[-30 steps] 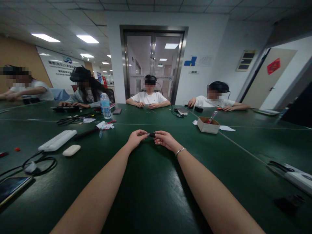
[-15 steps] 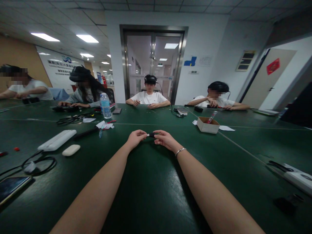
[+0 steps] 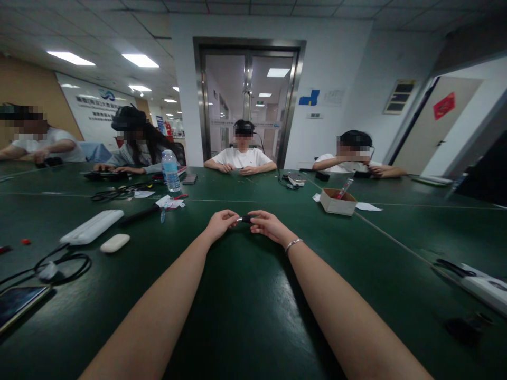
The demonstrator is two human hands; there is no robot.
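Observation:
A small black object with a silver tip spans the gap between my two hands, just above the green table. My left hand pinches its silver end between thumb and fingertips. The black end is in the fingers of my right hand, which has a silver bracelet at the wrist. Both ends of the object are partly hidden by my fingers, and it is too small to name.
Left: a white power bank, a white oval case, a phone, cables and a water bottle. Right: an open box with a tube in it, and a white power strip. Several people sit across the table.
My hands and the small object have hardly moved. Across the table on the right, a person has raised a hand towards the face; the middle person's hands have come closer together.

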